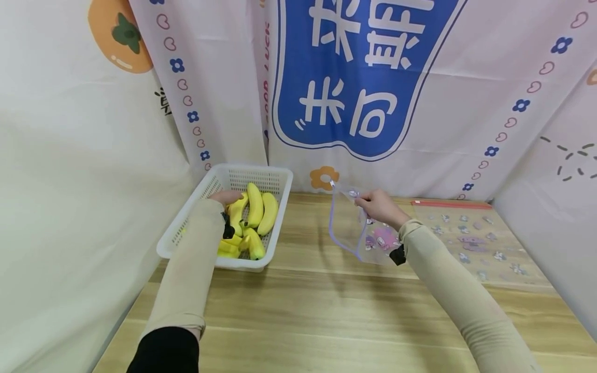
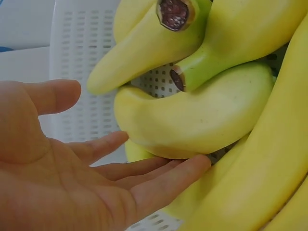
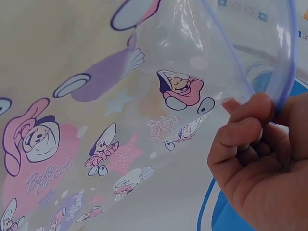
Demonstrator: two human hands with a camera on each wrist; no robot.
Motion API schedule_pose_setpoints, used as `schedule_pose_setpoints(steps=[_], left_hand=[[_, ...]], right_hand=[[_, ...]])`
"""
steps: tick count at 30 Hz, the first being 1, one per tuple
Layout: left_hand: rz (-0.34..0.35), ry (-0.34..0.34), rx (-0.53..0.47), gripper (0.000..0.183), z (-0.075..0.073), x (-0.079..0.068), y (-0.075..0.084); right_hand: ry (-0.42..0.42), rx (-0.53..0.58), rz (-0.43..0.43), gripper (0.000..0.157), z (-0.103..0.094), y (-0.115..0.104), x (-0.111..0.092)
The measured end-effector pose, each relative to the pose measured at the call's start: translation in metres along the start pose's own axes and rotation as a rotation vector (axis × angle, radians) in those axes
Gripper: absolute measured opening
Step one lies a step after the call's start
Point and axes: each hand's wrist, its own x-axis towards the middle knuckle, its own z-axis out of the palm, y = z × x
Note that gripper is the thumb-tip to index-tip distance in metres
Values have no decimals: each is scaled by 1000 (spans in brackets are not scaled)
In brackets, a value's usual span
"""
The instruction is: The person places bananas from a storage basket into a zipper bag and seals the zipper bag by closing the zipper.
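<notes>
My left hand is inside a white plastic basket of yellow bananas. In the left wrist view, the fingers of that hand are extended with the thumb held apart, and the fingertips lie along the lower side of one banana. Over the table, my right hand pinches the rim of a clear zip bag with a purple edge and pink cartoon prints. The bag's mouth hangs open towards the left. Curled fingers and thumb grip that purple edge in the right wrist view.
A second clear printed bag with a red strip lies flat on the wooden table at the right. Printed cloth hangs behind the table and along both sides.
</notes>
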Motion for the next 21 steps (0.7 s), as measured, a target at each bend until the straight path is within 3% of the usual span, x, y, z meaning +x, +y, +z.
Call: schedule_pose_setpoints(steps=[9,14,21], left_hand=[[53,-48,95,56,-2,0,0],[47,-36,78,57,-3,-6,-3],[27,10,65,57,-9,5,-6]], right_hand=[[9,-20,-13,32,1,2,1],[5,-22,-13,30,1,3,2],[5,0,-5,31,-1,3,3]])
